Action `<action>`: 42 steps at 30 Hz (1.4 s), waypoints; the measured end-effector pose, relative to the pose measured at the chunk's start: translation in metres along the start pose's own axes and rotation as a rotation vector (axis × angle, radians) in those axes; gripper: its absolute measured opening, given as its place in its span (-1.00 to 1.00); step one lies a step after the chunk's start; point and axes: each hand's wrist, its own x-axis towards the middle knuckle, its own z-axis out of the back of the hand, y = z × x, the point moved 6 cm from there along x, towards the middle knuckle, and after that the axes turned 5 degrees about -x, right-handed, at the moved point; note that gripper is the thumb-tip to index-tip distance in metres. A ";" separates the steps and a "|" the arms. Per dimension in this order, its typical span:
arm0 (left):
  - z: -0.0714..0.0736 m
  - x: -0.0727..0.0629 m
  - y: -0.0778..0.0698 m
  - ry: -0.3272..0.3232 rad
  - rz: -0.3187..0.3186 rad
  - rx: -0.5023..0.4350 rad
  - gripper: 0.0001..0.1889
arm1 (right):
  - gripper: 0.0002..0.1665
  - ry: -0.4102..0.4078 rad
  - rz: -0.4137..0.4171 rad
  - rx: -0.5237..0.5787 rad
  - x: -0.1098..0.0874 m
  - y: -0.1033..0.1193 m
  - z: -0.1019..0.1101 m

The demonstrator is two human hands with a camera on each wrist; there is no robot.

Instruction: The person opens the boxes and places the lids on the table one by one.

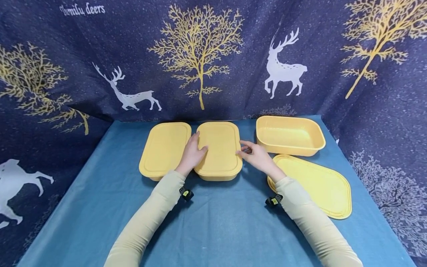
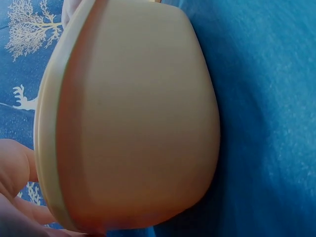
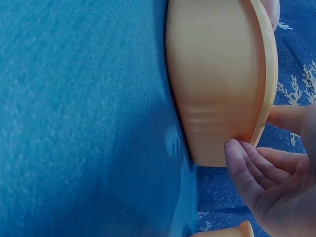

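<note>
With the middle box (image 1: 218, 177) grasped between the fingers of the left hand (image 1: 192, 153) and right hand (image 1: 259, 157), its lid (image 1: 221, 144) could be popped loose if lifted unevenly by the edge.

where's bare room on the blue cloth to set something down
Bare cloth lies in front of the middle box, between the sleeves, and left of them, in front of the left box. Crowded: the narrow gap between those boxes, and back right, where the loose lid lies close before the open box.
</note>
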 end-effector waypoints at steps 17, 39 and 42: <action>0.014 0.002 0.015 0.068 0.032 0.016 -0.25 | -0.28 0.015 -0.016 0.021 0.009 0.009 -0.006; 0.058 0.006 0.044 0.084 0.064 -0.001 -0.18 | -0.29 0.024 0.020 0.068 0.039 0.034 -0.036; 0.061 0.008 0.047 0.083 0.079 -0.013 -0.18 | -0.29 0.028 0.024 0.067 0.045 0.035 -0.040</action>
